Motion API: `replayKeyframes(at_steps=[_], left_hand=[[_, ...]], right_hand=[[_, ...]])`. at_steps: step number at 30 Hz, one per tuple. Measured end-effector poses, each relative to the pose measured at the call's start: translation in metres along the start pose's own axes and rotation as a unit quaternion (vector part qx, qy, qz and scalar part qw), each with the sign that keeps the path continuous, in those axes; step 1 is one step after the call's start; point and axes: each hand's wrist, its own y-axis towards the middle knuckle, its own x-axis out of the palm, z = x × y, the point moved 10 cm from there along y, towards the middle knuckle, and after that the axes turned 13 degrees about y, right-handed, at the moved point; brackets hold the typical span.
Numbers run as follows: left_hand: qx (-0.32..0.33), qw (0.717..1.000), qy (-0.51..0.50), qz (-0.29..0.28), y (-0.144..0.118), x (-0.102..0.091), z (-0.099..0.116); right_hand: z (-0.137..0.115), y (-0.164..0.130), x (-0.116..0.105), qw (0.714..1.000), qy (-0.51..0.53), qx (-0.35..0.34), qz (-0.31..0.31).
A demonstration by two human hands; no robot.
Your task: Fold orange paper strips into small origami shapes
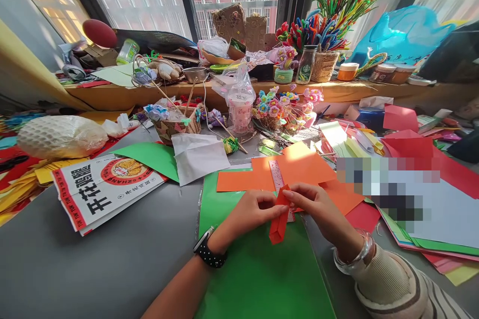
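A narrow strip of folded red-orange paper (277, 229) is held up between my two hands, its near end showing an open, box-like fold. My left hand (251, 213) pinches its left side between thumb and fingers. At the upper right, my right hand (318, 204) grips the same paper with thumb and forefinger. Behind it lies a white ruler-like strip with red specks (276, 174), partly covered by the folded paper and my hands. Flat orange paper sheets (239, 181) lie beneath that strip. Under my hands spreads a green sheet (258, 279) with a clear edge.
A printed paper bag (108, 192) lies at the left beside green paper (149, 157) and a white sheet (200, 157). Stacked coloured paper (449, 239) sits at the right. Farther back stand a basket (175, 127), a bagged cup (240, 109) and handmade flowers (277, 107).
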Motion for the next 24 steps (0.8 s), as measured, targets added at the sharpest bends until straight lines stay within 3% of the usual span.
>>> replayKeyframes(at_steps=[17,24], left_hand=[[-0.006,0.999,-0.036,-0.004,0.0005,0.0,0.0014],[0.014,1.0,-0.015,-0.011,-0.0002,0.0021,0.005]], right_hand=[[0.0062,0.002,-0.0037,0.999,0.035,0.014,0.011],[-0.0026,-0.0013,-0.011,0.997,-0.036,-0.04,0.05]])
